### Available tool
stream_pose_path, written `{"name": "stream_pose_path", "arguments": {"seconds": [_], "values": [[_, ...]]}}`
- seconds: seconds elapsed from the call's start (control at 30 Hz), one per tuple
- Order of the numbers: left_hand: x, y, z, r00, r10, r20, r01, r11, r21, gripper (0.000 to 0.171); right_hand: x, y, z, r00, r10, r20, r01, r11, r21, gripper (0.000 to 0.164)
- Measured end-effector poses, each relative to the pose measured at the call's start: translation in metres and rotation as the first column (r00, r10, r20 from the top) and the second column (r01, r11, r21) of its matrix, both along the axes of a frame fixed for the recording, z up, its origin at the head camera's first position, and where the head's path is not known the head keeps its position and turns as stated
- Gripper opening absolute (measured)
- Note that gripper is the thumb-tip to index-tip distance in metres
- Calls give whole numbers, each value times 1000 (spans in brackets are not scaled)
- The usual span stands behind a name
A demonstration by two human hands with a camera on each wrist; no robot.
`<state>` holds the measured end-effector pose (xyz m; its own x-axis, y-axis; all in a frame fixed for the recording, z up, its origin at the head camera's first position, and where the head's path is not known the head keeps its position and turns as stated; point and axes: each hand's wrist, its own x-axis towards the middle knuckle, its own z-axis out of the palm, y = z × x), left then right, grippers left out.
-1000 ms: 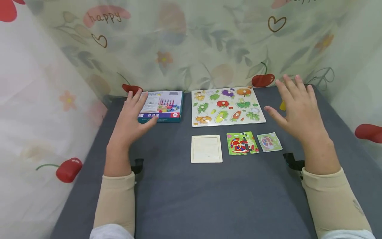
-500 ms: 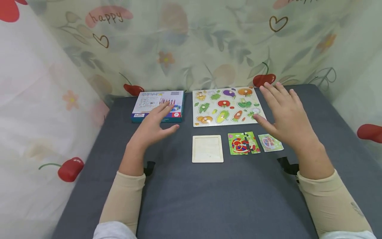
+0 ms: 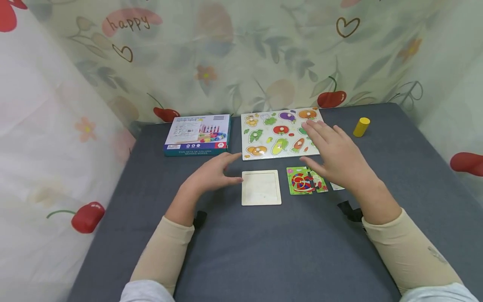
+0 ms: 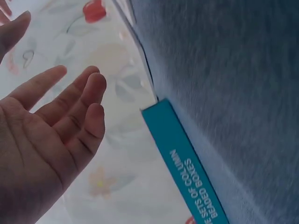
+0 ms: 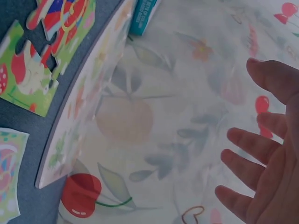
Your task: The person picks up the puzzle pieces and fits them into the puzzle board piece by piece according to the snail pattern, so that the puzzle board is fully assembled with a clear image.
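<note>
head view: left hand (image 3: pixel 211 174) beside the pale tray (image 3: pixel 261 188), contact unclear; right hand (image 3: pixel 336 155) near the gapped puzzle (image 3: pixel 299 183). a low sweep could, we judge, scatter its pieces. both lie flat on the bench (image 3: pixel 264 251): tray near square, no clear long axis; puzzle's gap runs away from us. left wrist view: grip spread, nothing held. right wrist view: grip likewise spread.

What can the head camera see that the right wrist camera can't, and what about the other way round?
Only the head view: the left hand, the pale square tray and the yellow cylinder.

Only the right wrist view: the colourful picture on the small card, mostly hidden in the head view.

Both: the right hand, puzzle pieces, vegetable board, teal-sided box and flowery cloth.
</note>
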<state>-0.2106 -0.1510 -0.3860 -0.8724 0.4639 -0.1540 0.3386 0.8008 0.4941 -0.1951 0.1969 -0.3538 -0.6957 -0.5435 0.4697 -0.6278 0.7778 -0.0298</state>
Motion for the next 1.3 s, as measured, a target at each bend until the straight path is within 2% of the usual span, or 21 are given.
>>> {"name": "stream_pose_path", "arguments": {"seconds": [0.13,0.27,0.4,0.5,0.63,0.77,0.87,0.93,1.13,1.2,1.3], "values": [[0,6,-5,999,-3,33,3,1000,0,73,-2,-7,-8,997,16,76,-15,1000,-7,87],[0,9,-10,998,5,56,-3,999,-37,64,-4,-16,-15,970,21,242,-11,999,-39,90],[0,10,-13,996,6,94,-2,999,-50,62,-6,-22,-23,904,-12,428,32,999,-39,88],[-1,12,-14,992,-4,129,7,1000,-28,62,-10,-23,-30,846,-20,533,46,998,-36,76],[-3,15,-19,984,-41,174,41,999,5,63,-16,-19,-45,780,16,625,26,998,-58,57],[-4,17,-27,978,-71,196,74,997,-9,66,-22,-12,-60,713,57,699,36,992,-118,56],[-3,17,-33,974,-79,211,83,997,-9,67,-26,-8,-70,673,57,737,91,983,-160,53],[-3,15,-36,974,-77,215,77,997,7,66,-28,-6,-76,663,51,747,123,977,-176,51],[-1,10,-46,983,-56,177,50,998,40,63,-35,-11,-85,672,15,741,153,975,-158,46],[1,8,-49,986,-46,160,40,998,39,63,-38,-12,-86,657,2,754,171,973,-152,45],[3,8,-53,988,-32,151,24,998,57,64,-41,-13,-85,621,-13,783,213,965,-152,43]]}}
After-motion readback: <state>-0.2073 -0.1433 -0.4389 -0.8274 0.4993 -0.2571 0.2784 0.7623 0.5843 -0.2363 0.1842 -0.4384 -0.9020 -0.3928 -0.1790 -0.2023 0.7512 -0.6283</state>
